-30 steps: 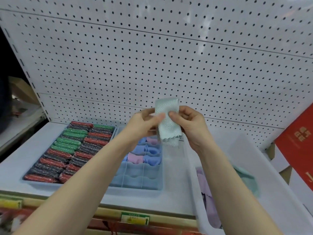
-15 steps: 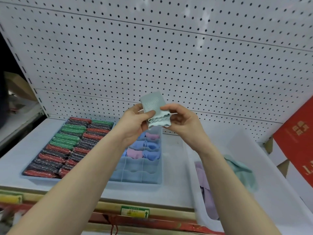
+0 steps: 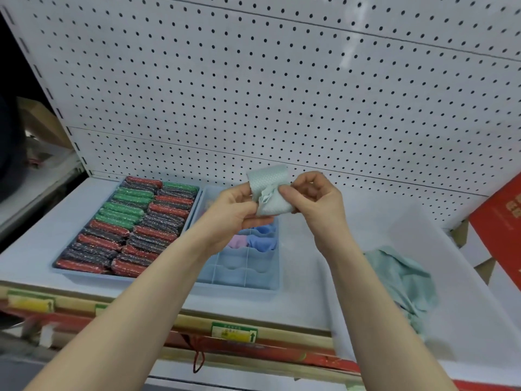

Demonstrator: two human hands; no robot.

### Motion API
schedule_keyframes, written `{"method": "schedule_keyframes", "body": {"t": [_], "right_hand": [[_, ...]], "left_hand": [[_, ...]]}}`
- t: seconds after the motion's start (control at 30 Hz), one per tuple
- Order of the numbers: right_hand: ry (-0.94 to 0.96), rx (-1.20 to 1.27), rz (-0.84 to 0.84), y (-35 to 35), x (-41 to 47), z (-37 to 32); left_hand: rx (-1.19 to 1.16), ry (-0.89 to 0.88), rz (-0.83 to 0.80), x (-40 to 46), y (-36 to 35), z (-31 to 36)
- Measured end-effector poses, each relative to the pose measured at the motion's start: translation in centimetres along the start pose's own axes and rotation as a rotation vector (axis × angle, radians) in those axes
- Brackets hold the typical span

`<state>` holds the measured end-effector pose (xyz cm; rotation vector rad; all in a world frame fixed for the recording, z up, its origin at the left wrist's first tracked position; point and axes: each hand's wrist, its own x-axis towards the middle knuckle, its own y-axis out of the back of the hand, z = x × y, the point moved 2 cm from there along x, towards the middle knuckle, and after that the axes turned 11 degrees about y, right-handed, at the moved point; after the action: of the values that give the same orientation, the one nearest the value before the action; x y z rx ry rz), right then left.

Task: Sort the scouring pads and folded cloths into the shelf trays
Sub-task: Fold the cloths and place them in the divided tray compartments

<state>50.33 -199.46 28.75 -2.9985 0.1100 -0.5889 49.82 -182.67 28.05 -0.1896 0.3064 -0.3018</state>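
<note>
Surface: white shelf (image 3: 33, 249), pegboard (image 3: 282, 94) behind.
Labels: price tag (image 3: 234, 333), writing unreadable.
Hands: left hand (image 3: 234, 213) and right hand (image 3: 315, 198) both pinch mint cloth (image 3: 270, 190).

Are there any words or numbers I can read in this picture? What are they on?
None can be read.
Green and yellow shelf tag: it has a black arrow, but its print is too blurred.
Yellow shelf tag: too blurred.
Red box at the right edge: pale characters, cut off and too blurred.
Pale green cloth in the hands: only a woven pattern, no writing.
</note>
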Motion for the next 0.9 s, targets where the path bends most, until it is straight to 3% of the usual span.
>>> {"method": "schedule_keyframes", "body": {"t": [0.17,0.3,0.47,0.57,0.67,0.77,0.9], "right_hand": [[-0.061,0.016,0.006,-0.9,-1.2,1.6],[-0.150,0.003,-0.011,-1.7,-2.0,2.8],[-0.391,0.120,-0.279,-2.9,-3.4,4.5],[-0.388,0.208,-0.291,-3.8,-4.2,4.9],[-0.358,0.123,-0.321,-4.9,-4.9,5.5],[-0.346,0.048,-0.346,-6.1,-5.4,6.1],[-0.472,0.054,-0.282,-7.0,-6.1,7.4]], "left_hand": [[-0.093,0.042,-0.027,-0.4,1.3,-1.6],[0.012,-0.087,0.101,-0.7,2.7,-2.8],[0.107,-0.145,0.158,-1.4,4.9,-3.9],[0.099,-0.108,0.197,-2.0,6.2,-4.7],[0.023,-0.007,0.189,-2.2,7.7,-5.7],[0.059,-0.014,0.197,-2.6,9.1,-6.5],[0.135,-0.020,0.224,-2.9,10.9,-7.7]]}}
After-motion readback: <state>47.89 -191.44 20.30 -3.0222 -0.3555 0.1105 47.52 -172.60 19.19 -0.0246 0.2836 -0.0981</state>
